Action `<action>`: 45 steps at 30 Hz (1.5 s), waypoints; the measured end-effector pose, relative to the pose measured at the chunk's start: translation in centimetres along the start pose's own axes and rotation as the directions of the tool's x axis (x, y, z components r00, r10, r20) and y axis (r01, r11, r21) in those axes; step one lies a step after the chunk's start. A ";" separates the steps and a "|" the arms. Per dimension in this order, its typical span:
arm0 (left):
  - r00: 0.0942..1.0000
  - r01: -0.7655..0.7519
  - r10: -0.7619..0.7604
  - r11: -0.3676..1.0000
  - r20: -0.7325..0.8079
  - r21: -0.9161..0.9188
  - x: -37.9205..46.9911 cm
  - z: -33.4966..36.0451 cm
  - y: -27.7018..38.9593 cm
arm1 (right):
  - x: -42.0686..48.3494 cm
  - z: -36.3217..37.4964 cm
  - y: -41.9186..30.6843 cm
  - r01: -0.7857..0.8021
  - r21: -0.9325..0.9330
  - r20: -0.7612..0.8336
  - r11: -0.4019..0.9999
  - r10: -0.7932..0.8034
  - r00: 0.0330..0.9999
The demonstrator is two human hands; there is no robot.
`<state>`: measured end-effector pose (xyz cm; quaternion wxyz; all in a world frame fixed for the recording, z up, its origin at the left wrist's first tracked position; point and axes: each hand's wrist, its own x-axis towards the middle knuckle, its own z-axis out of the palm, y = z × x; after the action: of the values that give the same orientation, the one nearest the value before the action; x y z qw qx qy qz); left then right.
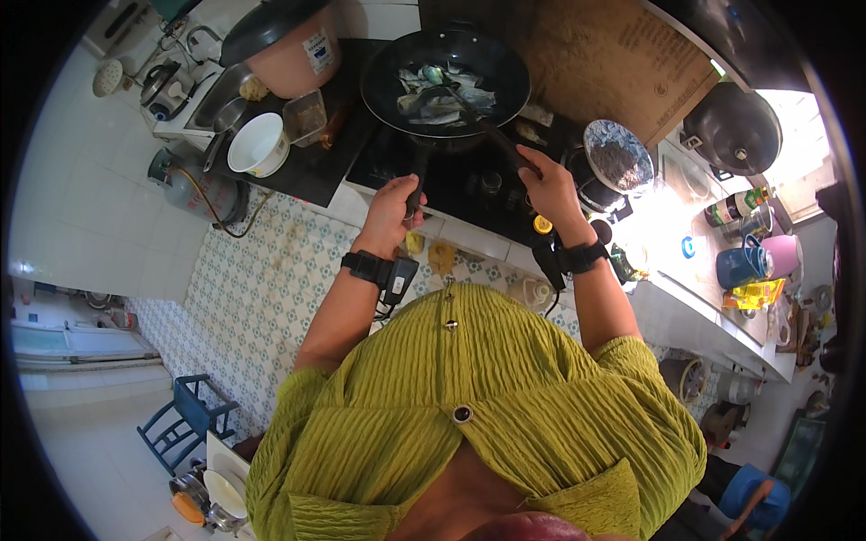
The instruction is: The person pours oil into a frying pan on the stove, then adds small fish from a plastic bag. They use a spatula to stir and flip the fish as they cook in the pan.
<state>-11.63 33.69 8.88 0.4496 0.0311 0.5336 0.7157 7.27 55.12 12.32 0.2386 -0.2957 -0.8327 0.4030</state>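
A dark wok [379, 95] sits on the black gas stove [446, 182], with several pieces of silvery fish [433, 108] spread over its bottom. My left hand [392, 206] is closed around the wok's handle [419, 177], which points towards me. In my right hand [549, 189] is the dark handle of a spatula [497, 135]. Its blade reaches in among the fish, and its tip is partly hidden there. Both wrists carry black strapped devices.
Left of the wok stand a white bowl [259, 145], a clear plastic container [304, 118] and a large lidded pot [291, 57]. A foil-lined bowl of grey powder [619, 159] rests on the right burner. Cardboard [609, 61] leans behind. Lower right, another person's arm [754, 507] shows.
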 end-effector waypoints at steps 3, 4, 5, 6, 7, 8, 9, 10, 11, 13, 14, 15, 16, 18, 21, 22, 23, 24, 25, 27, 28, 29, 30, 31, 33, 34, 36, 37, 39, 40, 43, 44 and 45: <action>1.000 -0.001 0.002 1.000 0.019 -0.020 0.0 -0.1 -0.1 | -0.2 -0.7 0.4 -0.008 -0.096 -0.025 0.995 0.006 1.000; 1.000 -0.001 0.002 1.000 0.024 -0.025 0.0 -0.1 -0.2 | -0.2 -0.6 0.6 0.019 -0.121 -0.026 0.993 -0.023 0.999; 1.000 -0.003 0.004 1.000 0.030 -0.030 0.0 -0.1 -0.1 | -0.1 -0.5 0.8 0.044 -0.152 -0.035 0.987 -0.050 0.998; 1.000 -0.006 0.006 1.000 0.022 -0.021 0.0 -0.1 -0.2 | 0.0 -0.1 1.0 0.071 -0.140 -0.044 0.988 -0.078 0.996; 1.000 -0.007 0.007 1.000 0.014 -0.013 0.0 -0.1 -0.1 | -0.1 0.3 1.2 0.094 -0.135 -0.060 0.986 -0.103 0.993; 1.000 -0.018 0.018 1.000 0.023 -0.011 -0.1 -0.1 -0.1 | 0.0 0.4 1.3 0.073 -0.131 -0.064 0.989 -0.082 0.995; 1.000 -0.009 0.009 1.000 0.005 -0.005 -0.1 -0.1 -0.1 | 0.1 0.4 1.4 0.122 -0.138 -0.068 0.983 -0.133 0.989; 1.000 -0.008 0.008 1.000 0.005 -0.003 -0.1 0.0 0.0 | 0.1 0.2 1.5 0.125 -0.145 -0.060 0.981 -0.135 0.989; 1.000 -0.006 0.006 1.000 0.006 0.001 -0.1 0.0 0.0 | 0.1 0.0 1.5 0.131 -0.149 -0.057 0.980 -0.140 0.988; 1.000 -0.001 0.001 1.000 -0.002 -0.001 0.0 0.1 0.0 | 0.1 -0.6 1.3 0.052 -0.144 -0.048 0.988 -0.059 0.997; 1.000 0.002 -0.002 1.000 -0.020 -0.004 0.0 0.0 -0.1 | 0.1 -0.7 1.2 0.016 -0.140 -0.043 0.990 -0.022 0.999; 1.000 -0.019 0.019 1.000 0.005 -0.023 0.0 0.0 -0.2 | 0.1 -0.8 1.1 0.006 -0.143 -0.048 0.990 -0.013 0.999; 0.999 -0.037 0.038 0.998 0.017 -0.044 -0.1 -0.2 -0.4 | 0.0 -0.7 1.0 -0.005 -0.147 -0.052 0.989 -0.003 0.999; 0.998 -0.056 0.058 0.996 0.028 -0.062 -0.2 -0.6 -0.8 | -0.3 -0.6 0.9 0.013 -0.132 -0.065 0.991 -0.022 0.998; 0.998 -0.067 0.068 0.994 0.007 -0.084 -0.5 -1.6 -1.3 | -0.2 -0.3 1.0 0.066 -0.085 -0.084 0.994 -0.073 0.994; 0.998 -0.060 0.059 0.992 -0.015 -0.108 -0.6 -2.0 -1.4 | 0.0 -0.4 1.0 0.047 -0.073 -0.081 0.996 -0.052 0.995; 0.998 -0.047 0.041 0.990 -0.044 -0.132 -0.7 -2.4 -1.5 | 0.1 -0.4 1.1 0.045 -0.057 -0.083 0.997 -0.050 0.995; 0.998 -0.051 0.046 0.989 -0.038 -0.140 -0.7 -2.6 -1.5 | 0.5 -0.2 1.0 0.057 -0.045 -0.095 0.997 -0.061 0.994; 0.998 -0.047 0.042 0.988 -0.038 -0.146 -0.8 -2.9 -1.5 | 0.8 0.1 1.0 0.054 -0.050 -0.076 0.997 -0.058 0.995; 0.998 -0.061 0.058 0.991 -0.029 -0.116 -0.8 -3.4 -1.6 | 1.8 0.9 0.6 0.094 -0.033 -0.057 0.995 -0.096 0.994; 0.997 -0.078 0.076 0.994 -0.022 -0.080 -0.9 -3.7 -1.8 | 2.1 1.4 0.5 0.112 -0.060 -0.056 0.992 -0.115 0.992; 0.996 -0.094 0.094 0.995 -0.005 -0.041 -1.0 -4.1 -2.0 | 2.3 2.1 0.3 0.142 -0.072 -0.054 0.987 -0.146 0.988; 0.995 -0.095 0.095 0.995 -0.031 -0.019 -1.2 -4.7 -2.2 | 2.6 2.5 0.2 0.141 -0.089 -0.044 0.986 -0.145 0.988; 0.994 -0.095 0.095 0.995 -0.051 0.002 -1.5 -5.4 -2.5 | 2.9 2.7 0.1 0.144 -0.105 -0.036 0.984 -0.148 0.988; 0.987 -0.097 0.101 0.995 -0.128 0.035 -2.4 -7.6 -3.5 | 3.0 2.7 0.1 0.076 -0.154 0.000 0.985 -0.077 0.997; 0.974 -0.079 0.097 0.993 -0.207 0.093 -2.9 -9.2 -4.1 | 3.1 2.6 0.2 0.082 -0.151 0.011 0.985 -0.081 0.997; 0.935 -0.071 0.128 0.981 -0.331 0.179 -4.1 -12.6 -5.4 | 3.7 2.0 0.3 0.106 -0.134 0.015 0.985 -0.105 0.994; 0.906 -0.064 0.147 0.975 -0.396 0.214 -4.7 -14.4 -6.2 | 4.1 1.8 0.3 0.106 -0.130 -0.001 0.986 -0.107 0.994; 0.868 0.000 0.096 0.981 -0.488 0.193 -6.5 -18.1 -7.9 | 4.8 1.4 0.4 0.142 -0.110 -0.039 0.984 -0.147 0.988; 0.853 0.016 0.057 0.991 -0.518 0.134 -7.5 -19.6 -8.9 | 5.3 1.4 0.4 0.163 -0.138 -0.066 0.977 -0.173 0.983; 0.785 0.115 -0.071 0.993 -0.616 0.031 -10.1 -23.0 -12.0 | 6.9 1.7 0.4 0.176 -0.231 -0.090 0.957 -0.201 0.975; 0.748 0.163 -0.127 0.987 -0.652 -0.006 -10.8 -23.8 -12.8 | 7.4 1.7 0.4 0.155 -0.269 -0.069 0.951 -0.180 0.981; 0.742 0.164 -0.121 0.986 -0.659 0.004 -11.3 -24.2 -13.6 | 7.7 1.9 0.4 0.135 -0.306 -0.057 0.942 -0.160 0.985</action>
<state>-9.30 8.56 -7.34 0.2857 -0.2489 0.6800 0.6277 0.68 59.57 12.20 0.2536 -0.2813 -0.8938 0.2400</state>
